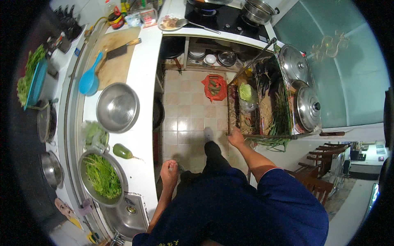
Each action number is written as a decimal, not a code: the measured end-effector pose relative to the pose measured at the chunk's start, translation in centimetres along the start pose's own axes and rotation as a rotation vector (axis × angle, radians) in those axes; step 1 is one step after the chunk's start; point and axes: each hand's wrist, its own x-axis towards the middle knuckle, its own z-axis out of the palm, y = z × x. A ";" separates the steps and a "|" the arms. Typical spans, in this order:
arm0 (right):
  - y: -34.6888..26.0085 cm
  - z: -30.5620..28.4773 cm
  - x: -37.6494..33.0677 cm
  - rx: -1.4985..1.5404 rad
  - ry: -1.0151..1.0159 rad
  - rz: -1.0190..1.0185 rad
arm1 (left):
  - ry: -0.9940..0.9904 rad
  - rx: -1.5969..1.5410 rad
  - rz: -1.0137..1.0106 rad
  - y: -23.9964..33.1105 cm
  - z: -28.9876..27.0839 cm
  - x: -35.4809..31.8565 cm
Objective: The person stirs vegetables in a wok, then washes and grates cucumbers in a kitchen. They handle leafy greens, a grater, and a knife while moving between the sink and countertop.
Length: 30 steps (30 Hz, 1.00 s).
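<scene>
My left hand (169, 174) hangs beside the white counter's front edge, its fingers curled in. Whatever they may hold is hidden. On the counter nearest to it lies a green gourd-like vegetable (122, 151), with a steel colander-like bowl of leafy greens (102, 174) beyond. My right hand (235, 137) is by the near left corner of a metal rack (262, 136), fingers drawn together; I cannot tell whether it grips the frame. In the rack are a cabbage (246, 92), dark eggplants (269, 74) and long green stalks (280, 112).
An orange-red bag of vegetables (214, 87) lies on the tiled floor ahead. On the left counter are a steel basin (117, 107), a blue ladle (89, 82), a cleaver (117, 52) on a cutting board, and a sink (130, 221). A lit gas stove (221, 20) stands at the back.
</scene>
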 end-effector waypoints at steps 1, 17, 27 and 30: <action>3.1 0.8 1.5 -0.047 -0.114 0.107 | -0.001 -0.001 0.016 0.8 0.8 1.2; 6.7 17.2 37.9 0.116 -0.603 0.364 | 0.059 -0.161 -0.184 -7.6 29.8 29.8; 8.7 36.0 57.3 -0.311 -0.542 -0.250 | 0.012 -0.375 -0.252 -28.5 42.7 48.3; 8.1 40.5 58.4 -0.392 -0.534 -0.273 | 0.061 -0.443 -0.195 -31.9 42.1 51.7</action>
